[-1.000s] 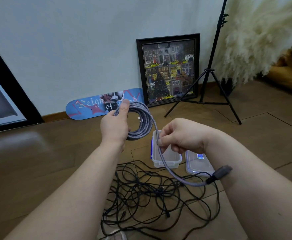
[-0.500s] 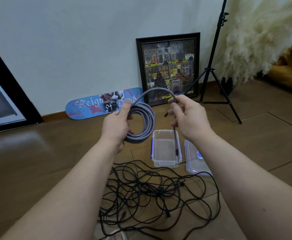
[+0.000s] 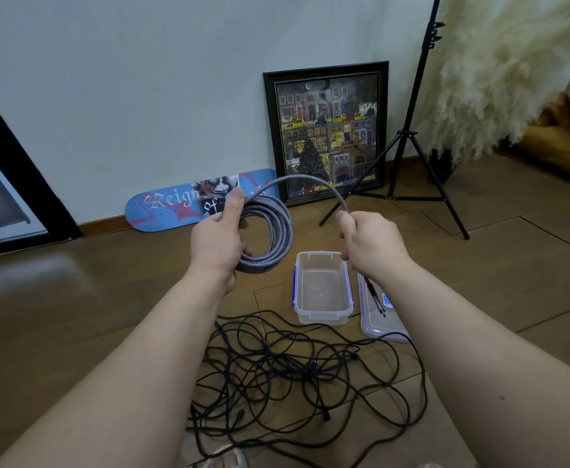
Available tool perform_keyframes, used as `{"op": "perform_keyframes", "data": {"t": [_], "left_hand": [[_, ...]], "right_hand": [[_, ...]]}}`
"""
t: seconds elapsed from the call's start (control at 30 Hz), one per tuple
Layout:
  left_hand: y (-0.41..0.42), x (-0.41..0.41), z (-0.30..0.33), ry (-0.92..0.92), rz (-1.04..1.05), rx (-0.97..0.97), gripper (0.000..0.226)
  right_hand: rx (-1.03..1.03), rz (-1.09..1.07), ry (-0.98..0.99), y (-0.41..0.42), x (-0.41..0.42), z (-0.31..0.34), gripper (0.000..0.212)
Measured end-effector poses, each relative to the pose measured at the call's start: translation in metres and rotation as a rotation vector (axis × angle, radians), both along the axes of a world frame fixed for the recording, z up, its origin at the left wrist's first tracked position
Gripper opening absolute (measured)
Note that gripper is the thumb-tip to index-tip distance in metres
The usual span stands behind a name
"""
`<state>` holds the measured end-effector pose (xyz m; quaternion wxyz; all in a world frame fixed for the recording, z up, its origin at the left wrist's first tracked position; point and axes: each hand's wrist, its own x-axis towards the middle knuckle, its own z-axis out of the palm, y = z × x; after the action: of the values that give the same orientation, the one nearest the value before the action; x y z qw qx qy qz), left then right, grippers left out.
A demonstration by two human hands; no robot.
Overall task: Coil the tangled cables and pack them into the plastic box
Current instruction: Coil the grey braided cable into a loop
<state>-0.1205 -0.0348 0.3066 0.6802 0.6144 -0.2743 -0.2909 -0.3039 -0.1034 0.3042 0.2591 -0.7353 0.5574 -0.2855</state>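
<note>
1. Head view showed the likeliest failure in the biggest task item, the tangled black cables (image 3: 297, 373), which sprawled on the floor just in front of the plastic box (image 3: 322, 288); I judged that pulling any one strand could tighten the knots rather than free them.
2. Next in size, the coiled grey braided cable (image 3: 270, 238) hung in the air to the left of the box and above it. The left hand (image 3: 217, 244) gripped the coil, thumb clamped over the loops. If that thumb eased, the stiff loops could spring open.
3. The right hand (image 3: 371, 244), above the box's right rim, had its fingers curled round the cable's free tail, which arched over from the coil. The cable's plug end (image 3: 376, 300) dangled below it over the box lid (image 3: 383, 324), and could snag there on the last wrap.
4. The box stood open and empty; the coil looked about as wide as it, so it might not seat flat.
5. The surface was a brown wooden floor (image 3: 57, 315). Behind the box, against a pale wall, leaned a framed painting (image 3: 327, 130) and a blue skateboard deck (image 3: 182, 204); right of the box stood a black tripod (image 3: 408, 146) and pampas grass (image 3: 513, 69).
</note>
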Motion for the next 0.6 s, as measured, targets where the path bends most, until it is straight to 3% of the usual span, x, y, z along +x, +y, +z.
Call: {"op": "perform_keyframes", "data": {"t": [0.1, 0.17, 0.33, 0.4, 0.53, 0.6], "left_hand": [[0.001, 0.000, -0.002, -0.044, -0.015, 0.036, 0.046], [0.002, -0.001, -0.003, -0.046, -0.050, 0.055, 0.045], [0.007, -0.008, 0.000, 0.006, -0.198, 0.019, 0.039], [0.007, -0.013, 0.000, -0.018, -0.269, 0.022, 0.042], [0.006, -0.023, -0.003, -0.147, -0.386, 0.045, 0.057], [0.004, -0.026, -0.006, -0.201, -0.420, 0.057, 0.058]], "right_hand": [[0.042, 0.042, -0.350, 0.000, 0.004, 0.004, 0.025], [0.028, 0.083, -0.472, -0.001, 0.004, 0.006, 0.019], [-0.283, 0.128, -0.195, -0.002, 0.005, 0.003, 0.020], [-0.314, 0.084, -0.229, -0.003, 0.007, 0.001, 0.017], [-0.045, 0.058, -0.694, -0.002, 0.017, 0.008, 0.020], [0.084, 0.095, -0.812, 0.003, 0.020, 0.011, 0.023]]}}
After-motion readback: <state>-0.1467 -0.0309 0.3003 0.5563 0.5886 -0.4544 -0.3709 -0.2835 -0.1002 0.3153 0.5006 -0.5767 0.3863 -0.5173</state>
